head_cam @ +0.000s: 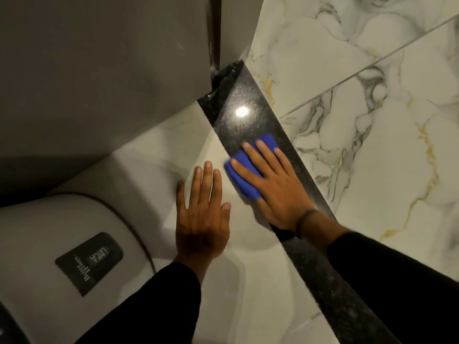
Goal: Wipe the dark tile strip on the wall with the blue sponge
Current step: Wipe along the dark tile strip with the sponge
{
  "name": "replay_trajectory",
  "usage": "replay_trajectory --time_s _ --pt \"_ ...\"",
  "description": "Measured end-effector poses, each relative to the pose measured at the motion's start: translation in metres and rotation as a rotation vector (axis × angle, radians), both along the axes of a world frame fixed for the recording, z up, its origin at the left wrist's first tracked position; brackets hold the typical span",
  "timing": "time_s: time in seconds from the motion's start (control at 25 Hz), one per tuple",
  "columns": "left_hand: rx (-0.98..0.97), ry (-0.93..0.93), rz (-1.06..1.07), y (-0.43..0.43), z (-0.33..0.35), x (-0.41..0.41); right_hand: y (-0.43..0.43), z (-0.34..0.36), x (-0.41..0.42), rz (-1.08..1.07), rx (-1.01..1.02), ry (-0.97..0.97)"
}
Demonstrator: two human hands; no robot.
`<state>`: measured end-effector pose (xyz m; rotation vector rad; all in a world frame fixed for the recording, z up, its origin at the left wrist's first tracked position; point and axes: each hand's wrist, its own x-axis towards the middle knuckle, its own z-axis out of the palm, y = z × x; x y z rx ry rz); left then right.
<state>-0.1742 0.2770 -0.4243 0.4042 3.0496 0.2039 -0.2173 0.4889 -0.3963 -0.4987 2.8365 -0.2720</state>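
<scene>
Blue sponge point(244, 167) lies on dark tile strip point(250, 115), pressed flat under right hand point(275, 187), fingers stretched over it. Left hand point(201, 214) spread open, palm flat on pale tile point(159, 150) beside strip, grasping nothing.

blue sponge point(244, 170), speckled black tile strip point(250, 125), grey-veined white marble tiles point(372, 145)

We see the blue sponge point(244, 167) pressed flat on the dark tile strip point(238, 103) — glossy, speckled black, running diagonally between pale marble tiles.
</scene>
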Motion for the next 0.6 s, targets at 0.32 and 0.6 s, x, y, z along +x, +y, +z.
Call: replay_trajectory --time_s 0.32,0.6 --pt "-0.044 -0.013 -0.004 0.000 -0.004 0.000 -0.030 0.003 -0.127 -0.328 -0.049 0.015" --pt "0.039 0.032 0.004 -0.001 -0.001 0.000 -0.003 0.009 0.016 -0.032 -0.021 -0.065"
